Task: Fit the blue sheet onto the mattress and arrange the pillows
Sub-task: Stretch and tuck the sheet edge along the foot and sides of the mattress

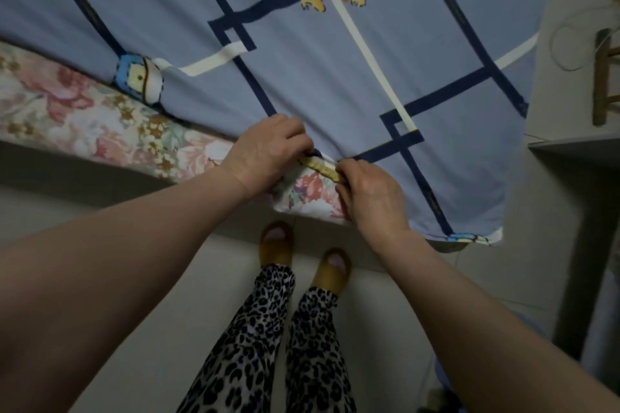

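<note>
Both hands worked at the near edge of the bed: the left hand (pixel 268 147) and the right hand (pixel 369 191) each pinched the gathered hem (pixel 322 168) of the blue sheet (pixel 335 77), fingers curled round it. The sheet lay spread over the top of the floral mattress (pixel 84 111), whose side was bare to the left, while to the right the cloth hung down past the corner. To do this step well, the person would likely need to draw the hem taut, pull it down over the mattress side and tuck it under evenly, without dragging the top askew. No pillows showed anywhere. The far side of the bed was cut off, and whether the hem was elastic could not be told.
</note>
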